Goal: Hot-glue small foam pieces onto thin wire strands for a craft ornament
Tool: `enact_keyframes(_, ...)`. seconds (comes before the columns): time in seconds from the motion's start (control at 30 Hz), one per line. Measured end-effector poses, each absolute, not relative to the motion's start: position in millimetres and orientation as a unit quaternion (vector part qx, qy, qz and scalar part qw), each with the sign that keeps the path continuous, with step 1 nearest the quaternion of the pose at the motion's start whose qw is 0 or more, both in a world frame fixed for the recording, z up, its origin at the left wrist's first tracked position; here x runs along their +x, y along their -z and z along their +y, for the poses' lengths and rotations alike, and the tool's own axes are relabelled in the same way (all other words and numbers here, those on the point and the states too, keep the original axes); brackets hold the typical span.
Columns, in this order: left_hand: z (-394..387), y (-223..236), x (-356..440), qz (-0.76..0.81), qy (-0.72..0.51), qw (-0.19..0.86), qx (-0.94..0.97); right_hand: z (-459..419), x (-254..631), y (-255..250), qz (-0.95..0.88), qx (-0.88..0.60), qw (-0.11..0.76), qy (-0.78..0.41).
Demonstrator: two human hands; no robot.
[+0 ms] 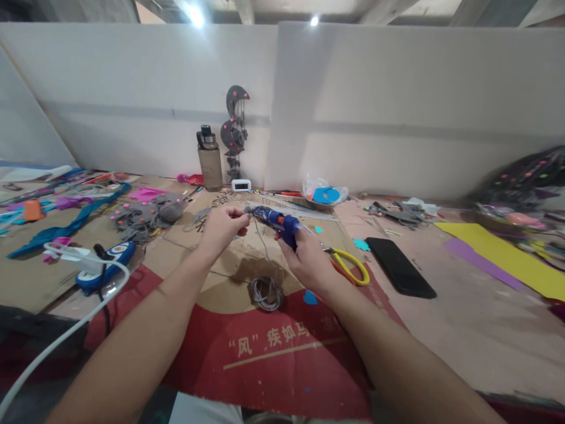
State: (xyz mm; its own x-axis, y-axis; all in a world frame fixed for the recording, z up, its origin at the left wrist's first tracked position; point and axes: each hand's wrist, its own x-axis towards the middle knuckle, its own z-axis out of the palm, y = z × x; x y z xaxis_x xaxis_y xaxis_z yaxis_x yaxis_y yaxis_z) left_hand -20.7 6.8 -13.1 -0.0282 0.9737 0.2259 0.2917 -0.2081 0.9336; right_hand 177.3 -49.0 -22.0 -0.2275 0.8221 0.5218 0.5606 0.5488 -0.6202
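Observation:
My right hand (309, 259) is wrapped round the grip of a blue hot glue gun (289, 227), whose nozzle points left. Close to the nozzle, my left hand (223, 228) pinches a small grey piece (248, 209) between thumb and fingers; its exact kind is too small to tell. Thin grey cord runs from there down to a loose coil of cord (267, 294) on the red and brown cardboard (282, 377). A blue heart-shaped cutout (310, 297) lies right of the coil. Scissors with yellow and orange handles (359, 272) rest beside my right hand.
A black phone (399, 268) lies to the right, near yellow sheets (503, 259). At left are a blue power strip (108, 268) with a white cable and a grey felt pile (148, 213). A bottle (210, 162) and hanging grey moon ornaments (233, 129) stand at the back wall.

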Motion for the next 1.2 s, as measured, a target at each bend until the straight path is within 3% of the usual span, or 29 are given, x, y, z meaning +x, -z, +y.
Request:
enact_keyframes(0.3,6.9,7.5,-17.4,0.492,-0.503,0.463,0.540,-50.0,178.7,18.7,-0.750,-0.442,0.461,-0.168)
enact_keyframes(1.03,4.5,6.9,-15.1,0.474,-0.507,0.470,0.545,-48.5,178.8,23.0,-0.787,-0.438,0.424,-0.090)
enact_keyframes(1.2,2.9,5.7,-14.6,0.477,-0.504,0.475,0.541,-49.4,178.0,19.8,-0.766,-0.442,0.448,-0.132)
